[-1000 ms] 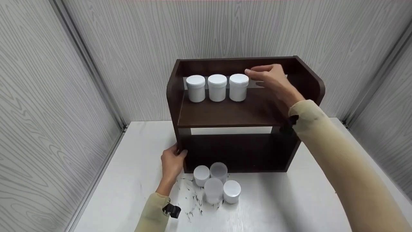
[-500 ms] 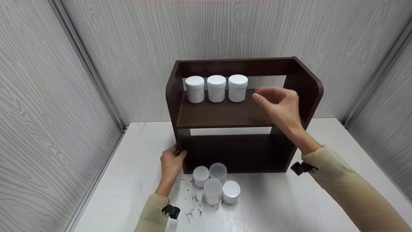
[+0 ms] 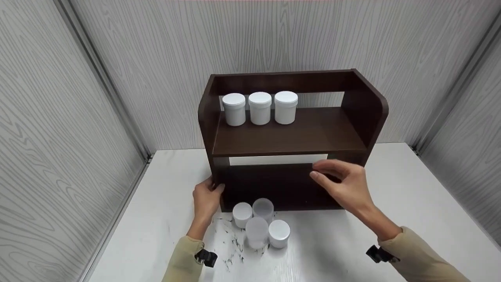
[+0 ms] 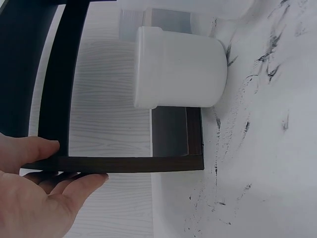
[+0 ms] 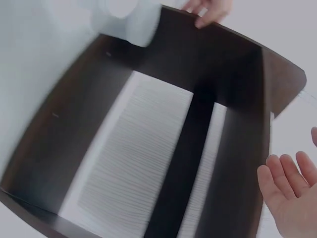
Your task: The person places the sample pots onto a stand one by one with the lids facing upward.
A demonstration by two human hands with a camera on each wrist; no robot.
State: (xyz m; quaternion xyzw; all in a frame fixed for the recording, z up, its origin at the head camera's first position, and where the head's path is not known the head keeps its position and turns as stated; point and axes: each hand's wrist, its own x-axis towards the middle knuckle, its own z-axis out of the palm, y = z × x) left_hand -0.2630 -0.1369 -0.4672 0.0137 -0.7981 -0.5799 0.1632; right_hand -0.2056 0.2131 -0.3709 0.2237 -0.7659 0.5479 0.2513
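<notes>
In the head view, the left hand (image 3: 206,199), below and left of centre, grips the side of the rack (image 3: 366,107) between thumb and fingers. The right hand (image 3: 348,188), lower right of centre, is half curved and holds nothing, its thumb apart from the fingers. Three jars (image 3: 260,109) stand in a row on the upper shelf (image 3: 321,129); at lower centre, two white pots (image 3: 279,234) and two clear cups (image 3: 257,234) crowd together on the surface (image 3: 168,188). For grasping a pot, the rightmost one seems easiest to reach without pushing its neighbours.

In the left wrist view, thumb and fingers press opposite faces of the rack's side at lower left; such steadying looks sensible.

In the right wrist view, the right hand's palm, at lower right, carries nothing.
</notes>
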